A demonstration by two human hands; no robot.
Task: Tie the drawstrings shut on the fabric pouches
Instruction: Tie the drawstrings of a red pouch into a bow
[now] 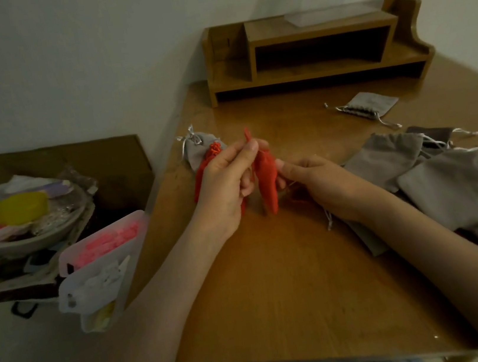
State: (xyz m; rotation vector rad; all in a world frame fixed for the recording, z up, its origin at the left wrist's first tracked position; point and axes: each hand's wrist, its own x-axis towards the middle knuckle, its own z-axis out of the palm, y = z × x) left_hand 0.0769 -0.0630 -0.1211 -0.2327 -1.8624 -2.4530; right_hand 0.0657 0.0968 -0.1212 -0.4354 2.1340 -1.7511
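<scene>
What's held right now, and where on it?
The red fabric pouch: left hand pinches its drawstring at the top, right hand pinches its upper edge.

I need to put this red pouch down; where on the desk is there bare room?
Bare wood lies from the red pouch to the desk's near edge, and behind it up to the wooden organizer. The right side is crowded with grey pouches.

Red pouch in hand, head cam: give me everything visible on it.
The red pouch is soft orange-red fabric, bunched into a narrow shape and hanging upright over the wooden desk. Its neck looks gathered. A red drawstring end sticks up past the left hand, which pinches the top. The right hand pinches its right edge. Its lower tip is near the desk, but contact cannot be told. No print shows.
</scene>
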